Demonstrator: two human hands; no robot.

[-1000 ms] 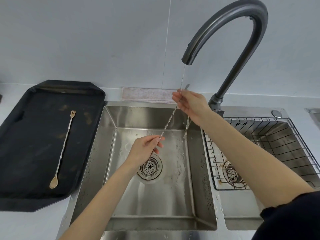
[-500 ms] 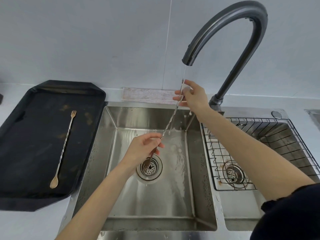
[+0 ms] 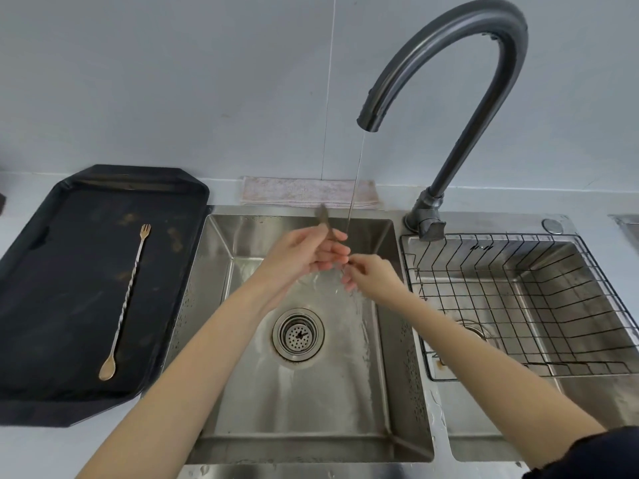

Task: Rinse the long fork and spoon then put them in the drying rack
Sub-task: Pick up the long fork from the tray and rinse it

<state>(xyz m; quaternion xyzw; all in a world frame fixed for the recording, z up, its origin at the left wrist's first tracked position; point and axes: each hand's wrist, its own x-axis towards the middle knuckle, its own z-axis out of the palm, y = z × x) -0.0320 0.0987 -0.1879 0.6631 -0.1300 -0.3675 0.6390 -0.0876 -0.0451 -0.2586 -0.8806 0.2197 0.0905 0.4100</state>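
Over the left sink basin (image 3: 242, 392) both my hands hold a long silver twisted utensil under a thin water stream (image 3: 355, 181). My left hand (image 3: 301, 257) grips its upper part, and a blurred end (image 3: 324, 217) sticks up above the fingers. My right hand (image 3: 366, 276) pinches the lower part just to the right; that part is mostly hidden by fingers. A second long utensil (image 3: 126, 299), gold-tinted with a fork end far and a spoon end near, lies on the black tray (image 3: 41, 323) at the left. The wire drying rack (image 3: 587, 340) sits in the right basin.
A dark curved faucet (image 3: 484, 108) arches over the left basin from between the two basins. A folded pinkish cloth (image 3: 304, 191) lies behind the sink against the wall. The round drain strainer (image 3: 298, 334) is in the basin floor below my hands.
My left hand rose from near the drain to under the stream. My right hand dropped from the utensil's top end to beside the left hand. The utensil's free end now points up.
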